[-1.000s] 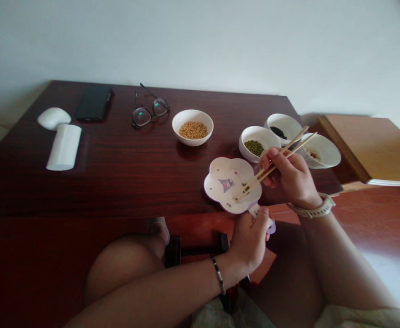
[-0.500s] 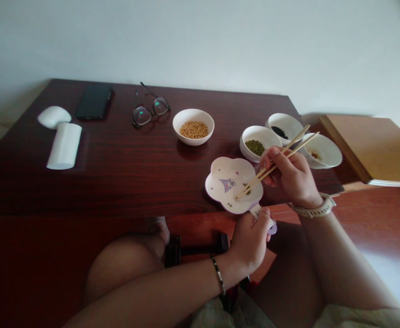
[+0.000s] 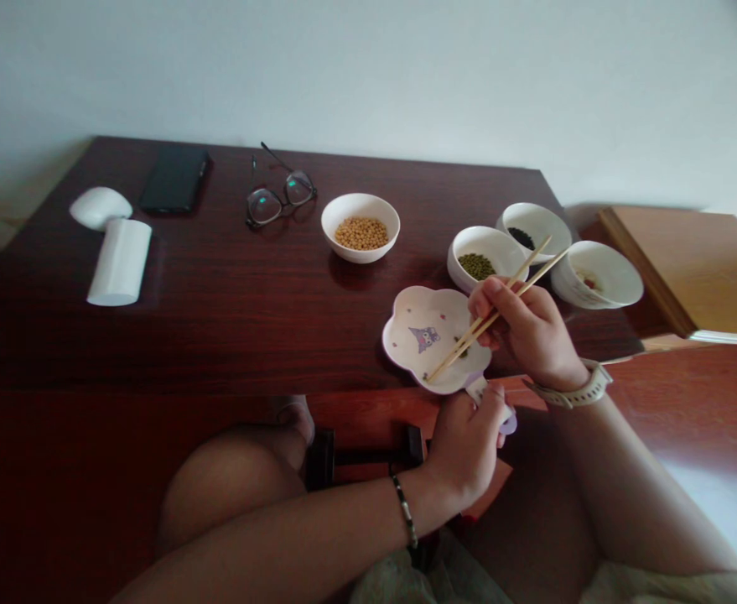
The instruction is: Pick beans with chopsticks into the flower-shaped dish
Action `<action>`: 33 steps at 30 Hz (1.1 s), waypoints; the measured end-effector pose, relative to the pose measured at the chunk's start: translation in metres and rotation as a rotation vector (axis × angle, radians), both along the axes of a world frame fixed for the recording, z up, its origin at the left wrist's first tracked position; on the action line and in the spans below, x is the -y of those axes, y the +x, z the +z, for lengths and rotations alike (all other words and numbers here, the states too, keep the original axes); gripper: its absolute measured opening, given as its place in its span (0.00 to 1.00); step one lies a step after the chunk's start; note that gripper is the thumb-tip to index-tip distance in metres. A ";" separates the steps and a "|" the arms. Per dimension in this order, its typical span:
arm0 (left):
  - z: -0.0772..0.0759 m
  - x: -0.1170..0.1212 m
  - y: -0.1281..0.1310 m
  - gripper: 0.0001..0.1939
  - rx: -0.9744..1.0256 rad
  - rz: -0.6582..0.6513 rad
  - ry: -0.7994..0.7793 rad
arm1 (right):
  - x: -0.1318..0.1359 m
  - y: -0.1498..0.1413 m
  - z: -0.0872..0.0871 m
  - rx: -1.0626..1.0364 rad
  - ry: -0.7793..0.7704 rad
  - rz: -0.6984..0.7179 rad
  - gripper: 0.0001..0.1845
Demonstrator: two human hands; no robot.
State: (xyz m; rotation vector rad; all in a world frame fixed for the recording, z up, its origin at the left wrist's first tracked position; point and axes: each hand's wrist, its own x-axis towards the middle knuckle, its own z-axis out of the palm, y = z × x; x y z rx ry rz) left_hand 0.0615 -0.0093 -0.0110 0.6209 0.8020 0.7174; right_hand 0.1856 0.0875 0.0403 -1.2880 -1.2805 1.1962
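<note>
My right hand (image 3: pixel 531 331) is closed around a pair of wooden chopsticks (image 3: pixel 469 339), whose tips rest low in a white flower-shaped plate (image 3: pixel 422 335) with a purple cartoon figure. A few small dark beans lie on the plate near the tips. My left hand (image 3: pixel 469 440) grips the plate's handle (image 3: pixel 497 407) at the table's near edge. Just behind the plate stands a white bowl of green beans (image 3: pixel 485 258).
On the dark wooden table (image 3: pixel 217 285) are a bowl of yellow beans (image 3: pixel 360 228), a bowl of black beans (image 3: pixel 535 228), a bowl with reddish bits (image 3: pixel 598 277), glasses (image 3: pixel 277 197), a phone (image 3: pixel 174 180) and two white objects (image 3: pixel 113 243). A light wooden surface (image 3: pixel 688 268) lies right.
The chopstick tips have slid down toward the plate's near rim. The view has shifted slightly; both hands stay where they were on the plate.
</note>
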 end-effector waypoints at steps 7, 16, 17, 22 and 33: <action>-0.003 0.001 0.001 0.27 0.010 0.002 -0.001 | 0.001 0.001 0.000 0.028 -0.005 -0.008 0.27; -0.005 0.001 0.002 0.26 -0.003 -0.020 0.005 | 0.002 0.000 -0.001 0.035 0.000 -0.006 0.26; -0.005 0.001 0.002 0.26 -0.006 -0.024 0.004 | 0.003 0.000 -0.001 0.036 -0.001 -0.009 0.26; -0.004 0.000 0.002 0.26 -0.021 -0.047 -0.018 | 0.003 0.000 -0.001 0.027 -0.012 -0.019 0.26; -0.008 0.002 0.002 0.25 -0.011 -0.052 -0.011 | 0.005 -0.003 0.000 0.038 -0.019 -0.013 0.25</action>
